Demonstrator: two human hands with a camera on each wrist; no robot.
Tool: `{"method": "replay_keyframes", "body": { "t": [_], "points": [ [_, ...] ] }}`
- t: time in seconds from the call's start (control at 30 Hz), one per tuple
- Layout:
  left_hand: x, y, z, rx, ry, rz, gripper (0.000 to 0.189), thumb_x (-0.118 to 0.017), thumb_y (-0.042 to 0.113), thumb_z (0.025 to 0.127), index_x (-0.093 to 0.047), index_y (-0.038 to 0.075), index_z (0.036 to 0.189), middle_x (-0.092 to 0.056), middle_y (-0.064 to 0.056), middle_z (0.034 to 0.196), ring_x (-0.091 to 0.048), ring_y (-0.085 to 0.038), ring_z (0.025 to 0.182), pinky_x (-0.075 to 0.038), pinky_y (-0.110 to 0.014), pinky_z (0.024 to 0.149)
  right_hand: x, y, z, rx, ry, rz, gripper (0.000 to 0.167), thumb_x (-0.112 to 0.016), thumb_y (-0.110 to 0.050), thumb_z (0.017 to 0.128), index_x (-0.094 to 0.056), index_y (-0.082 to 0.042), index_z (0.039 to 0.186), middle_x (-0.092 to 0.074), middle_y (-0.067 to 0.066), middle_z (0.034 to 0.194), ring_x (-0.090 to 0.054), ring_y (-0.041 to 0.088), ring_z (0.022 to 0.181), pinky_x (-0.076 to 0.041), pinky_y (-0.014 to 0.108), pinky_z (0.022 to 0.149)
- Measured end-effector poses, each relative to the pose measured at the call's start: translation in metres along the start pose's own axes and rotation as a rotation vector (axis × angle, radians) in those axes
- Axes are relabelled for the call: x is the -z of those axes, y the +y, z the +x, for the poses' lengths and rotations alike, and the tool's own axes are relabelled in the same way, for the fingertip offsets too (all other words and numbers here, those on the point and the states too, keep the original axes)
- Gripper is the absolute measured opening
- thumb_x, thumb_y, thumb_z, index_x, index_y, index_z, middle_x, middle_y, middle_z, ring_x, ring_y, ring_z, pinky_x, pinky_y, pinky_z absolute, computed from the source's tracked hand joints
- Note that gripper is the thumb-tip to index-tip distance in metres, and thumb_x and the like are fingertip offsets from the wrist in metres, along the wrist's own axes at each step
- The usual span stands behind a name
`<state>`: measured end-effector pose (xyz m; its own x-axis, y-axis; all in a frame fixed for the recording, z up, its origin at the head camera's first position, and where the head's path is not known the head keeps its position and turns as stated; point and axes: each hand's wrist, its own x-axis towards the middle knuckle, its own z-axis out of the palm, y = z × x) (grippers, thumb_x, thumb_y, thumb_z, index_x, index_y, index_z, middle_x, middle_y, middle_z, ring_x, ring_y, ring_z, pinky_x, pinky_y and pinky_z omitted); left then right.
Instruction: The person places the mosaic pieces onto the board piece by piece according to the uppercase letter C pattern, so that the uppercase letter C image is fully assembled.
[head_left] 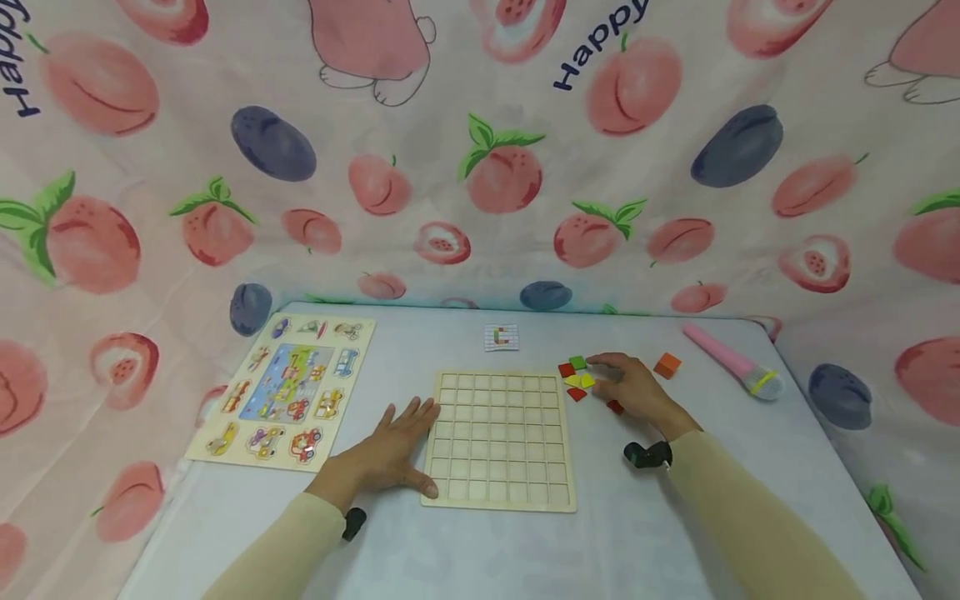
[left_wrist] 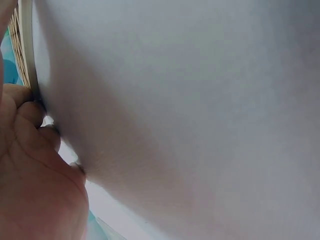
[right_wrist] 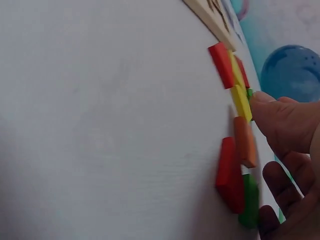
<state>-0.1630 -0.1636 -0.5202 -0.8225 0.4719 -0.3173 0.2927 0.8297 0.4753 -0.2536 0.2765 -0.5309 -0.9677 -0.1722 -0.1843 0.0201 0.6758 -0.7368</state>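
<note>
Just left of the fingertips of the nearer right hand lies a small, flat green tile; those fingers seem loose and empty, the left hand spread.

The table holds one grid board, one picture board at left, one card at the far side and one microphone at right. Three red pieces, two yellow pieces and two green pieces show; the orange pieces cannot be surely counted.
</note>
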Motion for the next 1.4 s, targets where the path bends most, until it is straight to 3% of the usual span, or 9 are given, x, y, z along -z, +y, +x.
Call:
{"method": "replay_keyframes", "body": {
  "t": [0.43,0.8,1.07,1.17,1.27,1.4],
  "points": [
    [0.0,0.003,0.001,0.013,0.005,0.009,0.137,-0.093,0.058,0.065,-0.019,0.011,0.17,-0.011,-0.005,0.178,-0.001,-0.026,0.166,0.004,-0.053,0.135,-0.013,0.004,-0.001,0.067,0.134,-0.137,0.032,-0.074,-0.014,0.095,-0.071,-0.004,0.125,-0.064,0.022,0.135,-0.05,0.043,0.127,-0.039,0.066,0.114],
    [-0.002,0.0,0.001,0.009,0.009,-0.007,0.136,-0.093,0.057,0.065,-0.02,0.011,0.17,-0.011,-0.005,0.178,-0.001,-0.026,0.166,0.006,-0.052,0.135,-0.016,0.005,-0.003,0.055,0.124,-0.15,0.032,-0.075,-0.016,0.098,-0.074,-0.006,0.128,-0.065,0.02,0.138,-0.051,0.042,0.131,-0.04,0.065,0.117],
    [-0.001,0.003,0.001,0.02,0.011,-0.003,0.136,-0.093,0.057,0.065,-0.02,0.012,0.17,-0.012,-0.004,0.178,-0.001,-0.025,0.166,0.005,-0.051,0.135,-0.009,0.0,-0.008,0.0,0.136,-0.058,0.039,-0.071,-0.024,0.101,-0.069,-0.009,0.137,-0.065,0.02,0.141,-0.053,0.041,0.134,-0.042,0.064,0.117],
    [0.0,0.005,0.001,0.018,0.013,-0.001,0.136,-0.093,0.056,0.064,-0.021,0.011,0.17,-0.012,-0.005,0.178,-0.002,-0.026,0.166,0.005,-0.051,0.135,-0.01,-0.004,-0.011,-0.02,0.17,-0.005,0.038,-0.069,-0.022,0.102,-0.068,-0.011,0.138,-0.067,0.017,0.138,-0.059,0.036,0.125,-0.053,0.053,0.107],
    [0.001,0.005,0.001,0.019,0.012,-0.001,0.135,-0.093,0.056,0.064,-0.021,0.01,0.169,-0.012,-0.005,0.178,-0.002,-0.026,0.166,0.005,-0.052,0.135,-0.013,-0.011,-0.014,-0.027,0.212,0.046,0.036,-0.067,-0.021,0.103,-0.067,-0.013,0.138,-0.069,0.016,0.134,-0.064,0.031,0.108,-0.063,0.038,0.084],
    [0.001,0.005,0.0,0.019,0.013,-0.012,0.136,-0.094,0.056,0.064,-0.021,0.01,0.169,-0.013,-0.006,0.178,-0.002,-0.027,0.166,0.005,-0.052,0.135,-0.02,-0.024,-0.018,-0.011,0.277,0.089,0.035,-0.067,-0.019,0.104,-0.067,-0.013,0.138,-0.07,0.015,0.129,-0.064,0.029,0.095,-0.06,0.024,0.063]
  ]
}}
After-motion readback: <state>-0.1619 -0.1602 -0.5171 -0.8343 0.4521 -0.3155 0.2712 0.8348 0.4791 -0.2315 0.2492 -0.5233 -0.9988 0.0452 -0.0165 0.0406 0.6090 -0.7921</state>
